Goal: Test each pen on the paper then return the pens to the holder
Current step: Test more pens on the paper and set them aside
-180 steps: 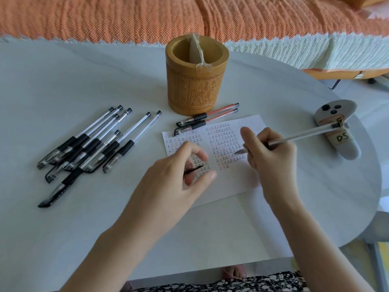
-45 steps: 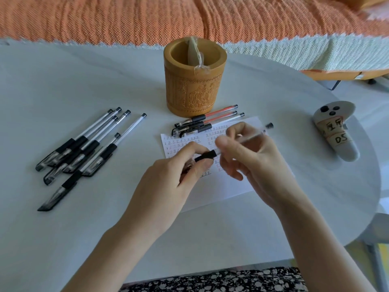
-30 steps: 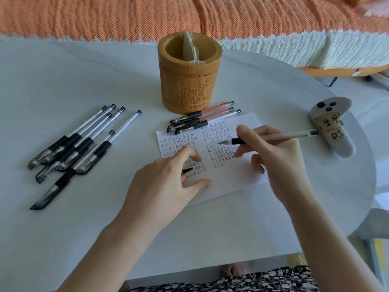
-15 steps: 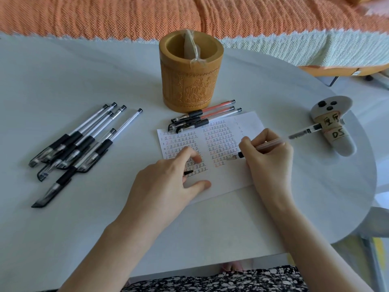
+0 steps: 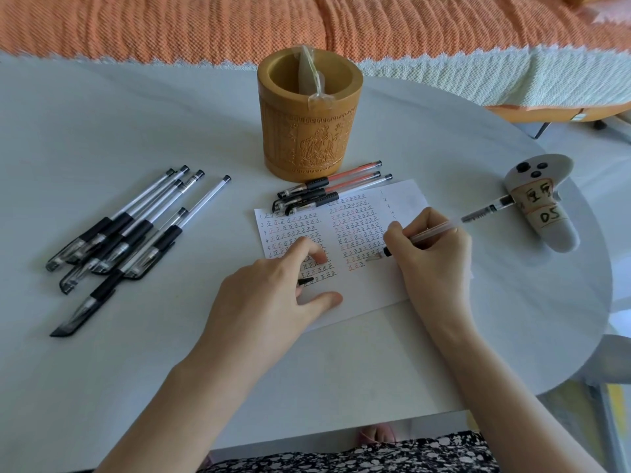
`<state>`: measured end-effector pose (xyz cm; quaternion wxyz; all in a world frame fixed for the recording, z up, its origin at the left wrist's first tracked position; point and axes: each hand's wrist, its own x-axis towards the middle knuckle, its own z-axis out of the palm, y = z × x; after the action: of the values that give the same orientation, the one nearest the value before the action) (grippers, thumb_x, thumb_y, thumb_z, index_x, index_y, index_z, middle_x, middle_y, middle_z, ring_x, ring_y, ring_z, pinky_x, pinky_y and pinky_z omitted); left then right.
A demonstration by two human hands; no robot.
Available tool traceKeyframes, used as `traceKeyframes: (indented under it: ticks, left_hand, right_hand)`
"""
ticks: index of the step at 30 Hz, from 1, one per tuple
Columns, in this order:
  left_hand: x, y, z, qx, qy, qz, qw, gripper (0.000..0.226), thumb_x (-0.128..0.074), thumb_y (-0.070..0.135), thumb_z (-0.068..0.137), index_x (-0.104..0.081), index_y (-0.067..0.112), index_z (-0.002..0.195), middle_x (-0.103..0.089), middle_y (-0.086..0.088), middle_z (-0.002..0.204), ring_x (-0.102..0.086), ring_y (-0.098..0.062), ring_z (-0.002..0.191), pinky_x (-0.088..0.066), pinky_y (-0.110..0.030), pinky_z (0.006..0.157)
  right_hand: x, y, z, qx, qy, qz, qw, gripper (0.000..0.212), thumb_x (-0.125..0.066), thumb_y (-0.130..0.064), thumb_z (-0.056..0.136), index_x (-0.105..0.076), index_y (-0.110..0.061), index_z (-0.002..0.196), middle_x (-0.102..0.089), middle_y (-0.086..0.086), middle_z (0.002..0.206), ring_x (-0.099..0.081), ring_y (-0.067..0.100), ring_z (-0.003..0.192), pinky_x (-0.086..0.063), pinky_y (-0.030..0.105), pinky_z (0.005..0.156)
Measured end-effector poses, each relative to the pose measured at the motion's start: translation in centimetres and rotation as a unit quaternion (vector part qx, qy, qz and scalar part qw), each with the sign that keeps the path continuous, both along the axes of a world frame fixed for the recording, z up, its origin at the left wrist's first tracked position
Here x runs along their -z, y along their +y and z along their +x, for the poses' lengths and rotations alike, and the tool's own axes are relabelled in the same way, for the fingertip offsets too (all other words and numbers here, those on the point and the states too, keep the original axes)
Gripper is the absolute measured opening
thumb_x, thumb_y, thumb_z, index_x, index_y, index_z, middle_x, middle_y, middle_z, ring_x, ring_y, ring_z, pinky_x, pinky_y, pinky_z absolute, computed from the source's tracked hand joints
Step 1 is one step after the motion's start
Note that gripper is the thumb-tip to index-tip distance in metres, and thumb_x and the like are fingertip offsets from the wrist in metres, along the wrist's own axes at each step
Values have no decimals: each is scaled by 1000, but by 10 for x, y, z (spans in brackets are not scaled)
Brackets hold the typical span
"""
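While seemingly touching paper (image 5: 362,295), right-hand pen (image 5: 433,232).

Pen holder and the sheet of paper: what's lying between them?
Head view: three capped pens lie side by side between the pen holder and the paper, their cap ends overlapping the paper's far edge.

Home: orange-blanketed sofa (image 5: 239,25) beside table (image 5: 102,114)

The white table (image 5: 444,353) carries a holder (image 5: 309,131), paper (image 5: 358,295), loose pens (image 5: 126,233) and a grey controller (image 5: 543,206).
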<state>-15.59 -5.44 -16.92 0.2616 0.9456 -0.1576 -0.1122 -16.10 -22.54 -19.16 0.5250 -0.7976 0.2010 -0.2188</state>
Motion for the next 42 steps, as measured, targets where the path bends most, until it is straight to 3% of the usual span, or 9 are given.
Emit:
traceKeyframes:
  ticks: [6,10,15,25,33,36,40,42]
  left_hand:
    - [0,0,0,4,2,6,1000,39,-58,61,76,-41,41,105,-59,13,79,-63,1,88,-48,-26,71]
    - [0,-1,0,2,1,6,1000,40,-58,62,76,-42,41,106,-61,13,83,-63,0,89,-49,-26,72]
    - [0,0,0,5,2,9,1000,38,-57,62,76,-41,42,104,-59,13,80,-63,1,88,-48,-25,69]
    - [0,0,0,4,-2,5,1000,39,-58,61,76,-41,42,105,-55,15,79,-62,1,85,-46,-25,69]
    - [0,0,0,4,-8,6,1000,39,-58,61,76,-42,42,106,-58,13,83,-62,-1,85,-48,-26,72]
    - [0,0,0,5,-6,5,1000,39,-58,61,76,-41,42,106,-59,13,84,-62,-1,86,-48,-26,71]
    - [-1,-1,0,3,-7,2,1000,39,-58,61,76,-42,42,106,-59,13,83,-63,-2,86,-49,-27,72]
    - [-1,-1,0,2,-7,1,1000,39,-58,61,76,-42,42,106,-59,13,85,-62,-2,86,-48,-26,72]
  right_hand:
    - [1,-1,0,0,-7,0,1000,31,-62,-2,79,-40,7,60,-49,32,61,-26,7,45,-20,16,42]
    - [0,-1,0,-6,-4,7,1000,30,-61,-1,79,-40,7,59,-47,15,53,-30,7,41,-21,13,41]
    - [-1,-1,0,-10,2,-3,1000,27,-60,3,75,-38,9,60,-41,28,58,-27,9,48,-19,16,41]
    - [0,-2,1,-8,-8,-7,1000,28,-60,3,76,-37,7,59,-47,34,62,-27,9,49,-18,16,41]
    - [-2,-1,0,-23,-4,6,1000,29,-61,1,77,-40,3,58,-48,30,59,-28,8,43,-20,13,40]
    - [-1,-1,0,-26,-2,9,1000,28,-59,3,75,-38,2,58,-40,19,54,-26,8,44,-19,13,40]
    - [-2,-1,-1,-27,-7,10,1000,28,-59,4,75,-36,7,59,-40,28,55,-26,8,43,-18,14,41]
    - [-2,-1,-1,-29,-7,10,999,29,-59,4,76,-36,5,59,-39,23,54,-26,8,43,-19,14,41]
